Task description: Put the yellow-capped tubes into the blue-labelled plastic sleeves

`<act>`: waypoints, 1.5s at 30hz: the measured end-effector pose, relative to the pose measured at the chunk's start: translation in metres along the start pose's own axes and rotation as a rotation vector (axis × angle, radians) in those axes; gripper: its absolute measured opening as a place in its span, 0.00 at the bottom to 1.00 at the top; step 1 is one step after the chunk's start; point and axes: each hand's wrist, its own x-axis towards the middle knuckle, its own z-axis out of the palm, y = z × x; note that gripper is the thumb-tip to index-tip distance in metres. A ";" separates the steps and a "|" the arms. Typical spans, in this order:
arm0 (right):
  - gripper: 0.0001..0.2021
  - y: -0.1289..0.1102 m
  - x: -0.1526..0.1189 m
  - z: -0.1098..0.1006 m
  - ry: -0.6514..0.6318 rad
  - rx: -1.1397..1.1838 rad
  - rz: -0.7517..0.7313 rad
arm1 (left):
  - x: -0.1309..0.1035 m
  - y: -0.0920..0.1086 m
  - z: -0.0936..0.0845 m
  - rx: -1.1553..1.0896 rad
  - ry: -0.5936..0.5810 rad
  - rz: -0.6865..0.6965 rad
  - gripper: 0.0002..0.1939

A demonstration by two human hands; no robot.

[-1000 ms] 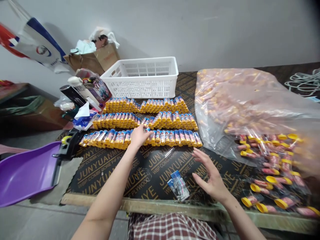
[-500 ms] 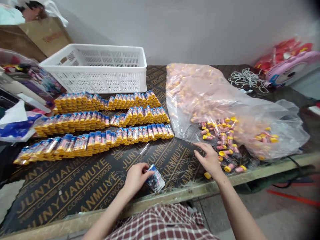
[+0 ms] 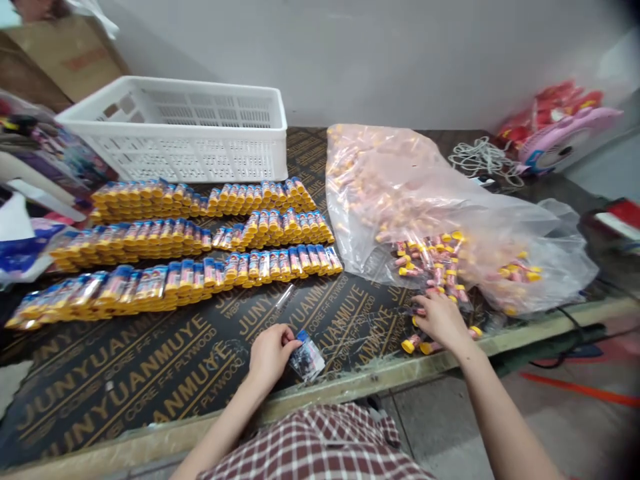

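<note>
My left hand (image 3: pixel 270 352) is closed, thumb against fingers, pinching the edge of a small stack of clear printed film sleeves (image 3: pixel 308 359) with blue tops, just above the table's front edge. My right hand (image 3: pixel 440 321) reaches over loose pink tubes with yellow caps (image 3: pixel 413 342) at the mouth of the plastic bag. Its thumb and forefinger are apart, and the other fingers are partly hidden behind the hand. No tube shows in its grasp. Rows of finished-looking tubes in blue-topped sleeves (image 3: pixel 180 277) lie stacked at the left, yellow ends facing me.
A white slatted basket (image 3: pixel 185 150) stands behind the rows. The large clear bag (image 3: pixel 400 167) of pink tubes covers the right side. Farther right are coiled white cord (image 3: pixel 485 160) and a pink fan (image 3: pixel 565 143). The wooden table edge (image 3: pixel 350 387) runs along my front.
My right hand has moved right and lower over the loose tubes, and some tubes near it have shifted. My left hand still holds the sleeves. The view has shifted slightly.
</note>
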 end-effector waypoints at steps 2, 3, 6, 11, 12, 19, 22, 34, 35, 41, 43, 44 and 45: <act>0.10 0.001 0.003 0.005 -0.017 -0.005 -0.012 | 0.000 0.001 0.001 -0.027 0.013 0.018 0.06; 0.07 0.001 0.005 0.007 -0.021 -0.001 -0.021 | 0.000 0.001 0.002 -0.038 0.020 0.024 0.05; 0.06 -0.006 0.011 0.010 -0.007 0.025 -0.039 | -0.002 0.001 0.003 -0.064 0.043 0.047 0.04; 0.11 -0.060 0.014 0.002 -0.011 0.542 -0.108 | -0.001 0.002 0.004 -0.280 0.130 0.042 0.05; 0.12 -0.074 0.014 0.001 -0.023 0.662 -0.121 | 0.000 0.003 0.003 -0.398 0.125 0.021 0.07; 0.15 -0.151 0.016 0.004 0.062 0.917 -0.007 | 0.018 0.015 -0.019 -1.211 0.088 -0.236 0.19; 0.12 -0.171 0.016 0.001 0.182 1.030 0.011 | 0.025 0.017 -0.027 -1.324 0.139 -0.268 0.22; 0.13 -0.203 -0.002 -0.010 0.429 1.012 -0.288 | 0.033 0.021 -0.030 -1.520 0.227 -0.355 0.18; 0.14 -0.204 -0.002 -0.010 0.460 0.986 -0.314 | 0.033 0.021 -0.030 -1.521 0.235 -0.360 0.18; 0.16 -0.209 -0.003 -0.007 0.482 0.945 -0.393 | 0.030 0.023 -0.028 -1.486 0.243 -0.347 0.19; 0.16 -0.211 -0.003 -0.005 0.438 0.961 -0.412 | 0.029 0.025 -0.027 -1.477 0.247 -0.313 0.18; 0.16 -0.211 -0.004 -0.004 0.407 0.969 -0.417 | 0.029 0.027 -0.027 -1.481 0.245 -0.288 0.18; 0.17 -0.212 -0.004 -0.003 0.373 0.978 -0.423 | 0.028 0.029 -0.026 -1.490 0.236 -0.262 0.17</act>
